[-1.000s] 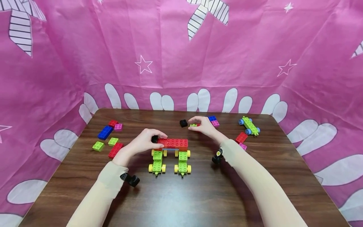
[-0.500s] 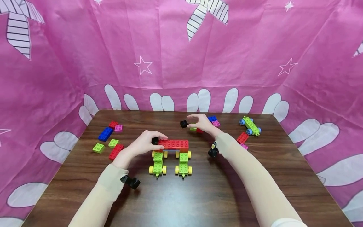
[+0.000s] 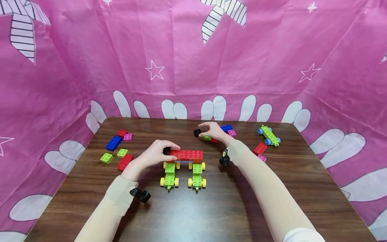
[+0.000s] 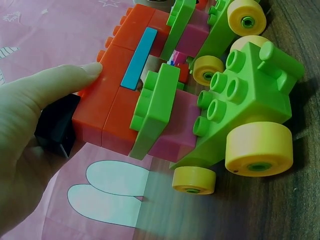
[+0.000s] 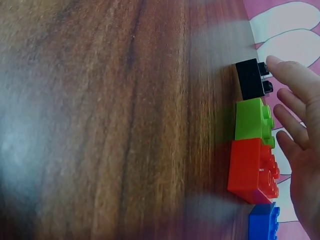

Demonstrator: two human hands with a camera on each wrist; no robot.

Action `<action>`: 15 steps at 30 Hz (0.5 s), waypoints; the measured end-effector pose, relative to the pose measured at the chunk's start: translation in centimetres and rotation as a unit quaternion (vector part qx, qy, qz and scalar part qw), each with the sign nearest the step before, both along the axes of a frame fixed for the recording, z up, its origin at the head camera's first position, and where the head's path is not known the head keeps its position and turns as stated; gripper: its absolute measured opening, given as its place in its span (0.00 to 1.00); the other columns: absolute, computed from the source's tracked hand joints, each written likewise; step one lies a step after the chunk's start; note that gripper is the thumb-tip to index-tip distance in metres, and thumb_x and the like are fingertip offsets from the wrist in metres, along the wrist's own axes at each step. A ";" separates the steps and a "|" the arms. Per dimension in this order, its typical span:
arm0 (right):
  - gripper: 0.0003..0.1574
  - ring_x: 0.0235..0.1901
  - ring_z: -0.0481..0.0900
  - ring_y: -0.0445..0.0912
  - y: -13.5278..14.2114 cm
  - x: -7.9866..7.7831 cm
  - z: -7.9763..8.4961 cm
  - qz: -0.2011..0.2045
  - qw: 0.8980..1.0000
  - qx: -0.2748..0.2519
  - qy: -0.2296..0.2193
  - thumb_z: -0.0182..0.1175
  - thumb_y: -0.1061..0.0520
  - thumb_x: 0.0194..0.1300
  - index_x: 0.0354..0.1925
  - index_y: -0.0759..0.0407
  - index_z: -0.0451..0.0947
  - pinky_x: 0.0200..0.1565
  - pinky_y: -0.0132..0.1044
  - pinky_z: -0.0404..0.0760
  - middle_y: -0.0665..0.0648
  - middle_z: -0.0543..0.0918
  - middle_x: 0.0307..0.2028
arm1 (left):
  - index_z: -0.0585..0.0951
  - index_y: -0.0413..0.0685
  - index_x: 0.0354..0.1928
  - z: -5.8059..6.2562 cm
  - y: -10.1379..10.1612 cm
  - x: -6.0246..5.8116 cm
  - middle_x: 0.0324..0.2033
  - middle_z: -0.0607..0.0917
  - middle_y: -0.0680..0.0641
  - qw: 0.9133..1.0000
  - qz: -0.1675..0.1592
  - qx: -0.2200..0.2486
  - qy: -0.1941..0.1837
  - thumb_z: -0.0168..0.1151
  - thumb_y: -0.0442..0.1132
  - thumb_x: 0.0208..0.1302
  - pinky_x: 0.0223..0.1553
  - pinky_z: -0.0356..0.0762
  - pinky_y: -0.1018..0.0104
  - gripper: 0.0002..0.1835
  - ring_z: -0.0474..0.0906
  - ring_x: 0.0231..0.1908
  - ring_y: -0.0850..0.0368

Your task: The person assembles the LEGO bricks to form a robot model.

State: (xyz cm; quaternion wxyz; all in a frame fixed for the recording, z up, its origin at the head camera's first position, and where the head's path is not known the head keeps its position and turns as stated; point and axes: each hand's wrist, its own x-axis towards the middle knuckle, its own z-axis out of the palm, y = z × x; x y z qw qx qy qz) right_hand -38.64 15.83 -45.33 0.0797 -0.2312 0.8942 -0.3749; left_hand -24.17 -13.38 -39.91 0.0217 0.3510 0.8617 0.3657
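My left hand [image 3: 157,153] grips the left end of a long red building-brick bar [image 3: 190,155], thumb on its near side. A black brick [image 4: 56,125] sits at that end, by the palm. The bar spans two lime wheeled bases, one left [image 3: 170,180] and one right [image 3: 197,180], with yellow wheels. Between bar and base the left wrist view shows a pink brick [image 4: 179,125], and a blue strip [image 4: 140,59] lies along the bar's underside. My right hand [image 3: 213,130], thumb and fingers apart, hovers by a loose black brick [image 5: 250,79], over a lime brick [image 5: 248,120] and a red brick [image 5: 245,170].
On the left lie loose bricks, among them a blue one [image 3: 113,143] and a red one [image 3: 125,162]. Blue [image 3: 226,128] and pink [image 3: 231,132] bricks lie behind my right hand. A lime base with blue wheels [image 3: 270,135] stands at the far right, near a red brick [image 3: 260,148].
My right hand has shifted slightly left, from over the lime and red bricks toward the black one. My left hand keeps its grip on the red bar.
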 end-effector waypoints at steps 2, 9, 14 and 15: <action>0.33 0.61 0.73 0.55 -0.2 -0.2 -0.1 0.004 1.000 0.013 -0.005 0.70 0.54 0.57 0.59 0.63 0.75 0.63 0.50 0.70 0.63 0.79 0.58 | 0.84 0.42 0.49 0.0 0.0 0.0 0.44 0.87 0.48 1.000 0.001 -0.001 -0.001 0.70 0.36 0.56 0.47 0.79 0.60 0.17 0.79 0.43 0.57; 0.34 0.62 0.72 0.55 -0.5 -0.6 -0.6 0.003 0.999 0.050 -0.017 0.70 0.53 0.57 0.61 0.61 0.74 0.63 0.49 0.70 0.63 0.77 0.60 | 0.84 0.41 0.49 -0.1 0.0 -0.1 0.44 0.87 0.48 1.000 0.003 0.001 0.000 0.70 0.36 0.56 0.46 0.78 0.61 0.17 0.79 0.41 0.58; 0.33 0.61 0.73 0.56 -0.7 -0.7 -0.7 0.002 0.998 0.063 -0.015 0.70 0.56 0.57 0.60 0.62 0.75 0.63 0.49 0.71 0.63 0.78 0.59 | 0.84 0.41 0.49 -0.2 0.0 -0.1 0.44 0.87 0.48 1.000 0.007 -0.001 -0.004 0.70 0.36 0.56 0.48 0.78 0.58 0.17 0.80 0.44 0.56; 0.33 0.61 0.73 0.56 -0.8 -0.7 -0.7 0.002 0.998 0.066 -0.014 0.70 0.56 0.57 0.60 0.62 0.75 0.62 0.49 0.71 0.63 0.78 0.59 | 0.84 0.41 0.49 -0.2 0.0 -0.1 0.45 0.87 0.48 1.000 0.007 0.000 -0.005 0.70 0.36 0.56 0.49 0.78 0.57 0.17 0.80 0.44 0.56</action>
